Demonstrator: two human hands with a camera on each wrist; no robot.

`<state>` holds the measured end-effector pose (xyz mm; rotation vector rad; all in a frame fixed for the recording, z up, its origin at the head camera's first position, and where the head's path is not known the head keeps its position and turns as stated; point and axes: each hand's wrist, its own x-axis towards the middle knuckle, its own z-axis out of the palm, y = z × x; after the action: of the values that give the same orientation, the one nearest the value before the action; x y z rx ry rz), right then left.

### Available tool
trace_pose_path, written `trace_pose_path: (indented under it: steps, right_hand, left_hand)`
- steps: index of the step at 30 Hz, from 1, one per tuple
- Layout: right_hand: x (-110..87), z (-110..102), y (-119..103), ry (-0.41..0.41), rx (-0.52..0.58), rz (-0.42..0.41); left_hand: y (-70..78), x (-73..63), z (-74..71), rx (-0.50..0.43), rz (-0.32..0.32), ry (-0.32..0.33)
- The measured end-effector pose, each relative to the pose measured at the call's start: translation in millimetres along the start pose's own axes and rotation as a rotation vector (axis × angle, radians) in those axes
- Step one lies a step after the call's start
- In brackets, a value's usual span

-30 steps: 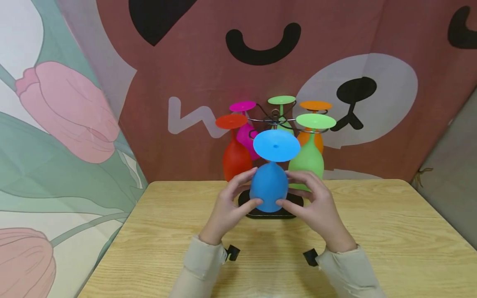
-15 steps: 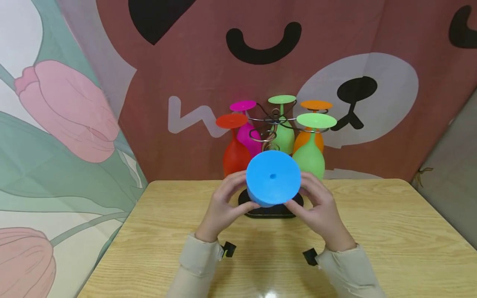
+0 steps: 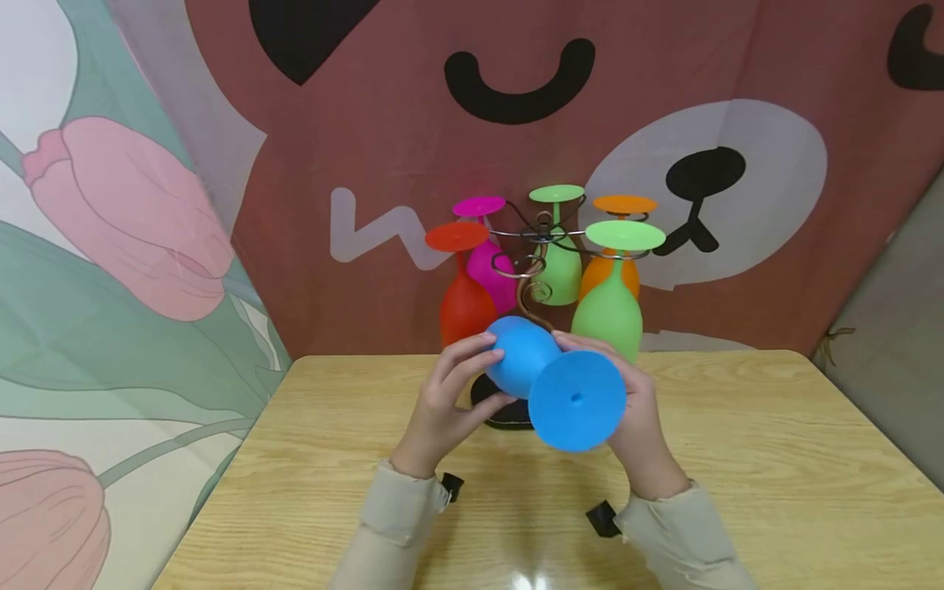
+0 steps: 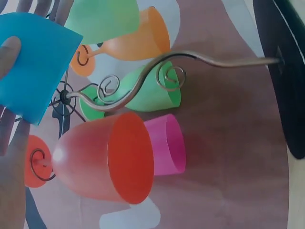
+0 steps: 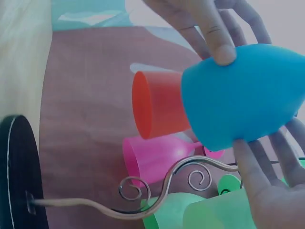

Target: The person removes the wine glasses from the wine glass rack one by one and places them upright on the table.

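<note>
Both hands hold a blue plastic goblet [image 3: 519, 356] in front of the rack, its round foot [image 3: 578, 401] tipped down and to the right toward the head camera. My left hand [image 3: 453, 401] grips the left side of the bowl with fingers and thumb. On the other side my right hand [image 3: 643, 414] holds it, partly hidden behind the foot. The right wrist view has the blue bowl [image 5: 243, 95] between fingers of both hands. Behind it, a scrolled metal rack [image 3: 542, 238] carries upside-down goblets: red [image 3: 466, 307], magenta [image 3: 492, 274], green [image 3: 608, 315] and orange [image 3: 615, 277].
The rack's curved post [image 4: 143, 78] rises from a black base [image 4: 290, 81] on the wooden table [image 3: 332, 459]. One wire ring [image 3: 509, 266] at the rack's front has no goblet in it. A printed cloth [image 3: 369, 123] hangs behind the table.
The goblet has come down from the rack's front, tipped its foot toward the head camera, then swung the foot to the right. The right hand's grip has shifted behind the foot.
</note>
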<state>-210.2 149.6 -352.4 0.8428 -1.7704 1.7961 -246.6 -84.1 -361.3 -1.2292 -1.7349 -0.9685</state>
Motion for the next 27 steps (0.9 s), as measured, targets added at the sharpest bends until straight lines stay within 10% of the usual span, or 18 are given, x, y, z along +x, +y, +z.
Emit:
trace_pose_path:
  steps: [11,27]
  right_hand:
    - [5.4,-3.6,-10.5,-0.134,0.152,0.198]
    - [8.0,-18.1,-7.3,-0.307,0.276,0.491]
  left_hand:
    - [1.3,2.9,-5.9,0.310,0.158,-0.028]
    - [0.0,1.0,-6.3,0.375,0.193,-0.043]
